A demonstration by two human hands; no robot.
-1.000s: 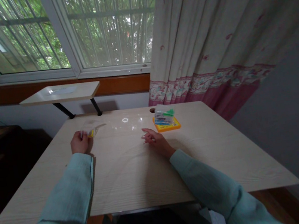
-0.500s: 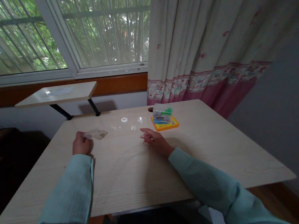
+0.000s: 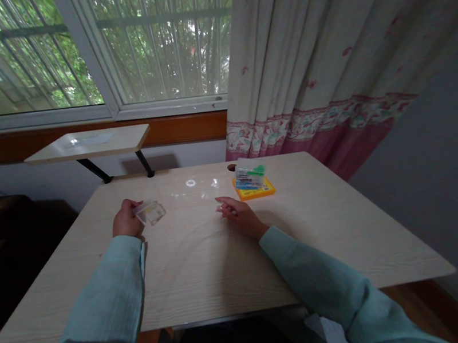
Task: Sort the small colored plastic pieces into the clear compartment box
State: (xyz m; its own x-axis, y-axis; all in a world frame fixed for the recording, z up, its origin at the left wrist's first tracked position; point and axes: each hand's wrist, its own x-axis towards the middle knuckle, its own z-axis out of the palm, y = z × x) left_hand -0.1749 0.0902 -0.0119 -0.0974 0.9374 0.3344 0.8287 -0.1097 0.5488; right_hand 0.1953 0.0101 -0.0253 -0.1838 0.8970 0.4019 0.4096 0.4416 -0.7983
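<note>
My left hand [image 3: 125, 221] is closed round a small clear plastic packet [image 3: 151, 211] with a bit of yellow inside, held just above the pale wooden table [image 3: 207, 256] at its far left. My right hand [image 3: 238, 214] rests on the table near the middle, fingers curled and pinched on something small that I cannot make out. Just beyond the right hand lies a yellow-orange flat box [image 3: 256, 191] with a clear packet of green and blue items [image 3: 249, 175] stacked on it.
A small white shelf on black brackets [image 3: 88, 143] sticks out under the window sill behind the table. A pink-bordered curtain [image 3: 303, 67] hangs at the right. A dark cabinet [image 3: 1, 242] stands to the left of the table.
The left hand has turned the clear packet and drawn it slightly nearer, so it now faces more flat towards me. The right hand has stayed put.
</note>
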